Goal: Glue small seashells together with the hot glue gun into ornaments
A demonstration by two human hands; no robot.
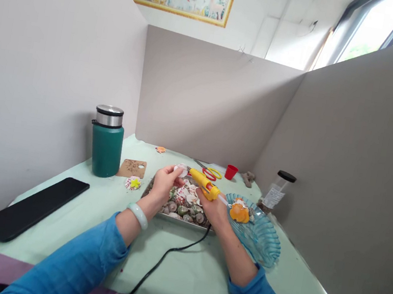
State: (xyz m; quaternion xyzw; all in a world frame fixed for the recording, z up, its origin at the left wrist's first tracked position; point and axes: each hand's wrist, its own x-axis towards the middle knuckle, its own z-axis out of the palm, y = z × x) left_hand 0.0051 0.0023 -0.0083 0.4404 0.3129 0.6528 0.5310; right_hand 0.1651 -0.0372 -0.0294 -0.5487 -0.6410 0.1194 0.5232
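Observation:
In my right hand is a yellow hot glue gun, a white glue stick poking out of its back end and a black cord running down toward me. Its nozzle points left at a pale seashell, which my left hand pinches between thumb and fingers. The nozzle is at or very near the shell; I cannot tell if they touch. Beneath both hands lies a metal tray full of mixed seashells. My hands partly cover the tray.
To the right, a blue glass plate bears orange shells. Behind it leans a clear jar with a black lid. Scissors and a red cup stand farther back. At left are a green bottle, a decorated shell and a black flat case.

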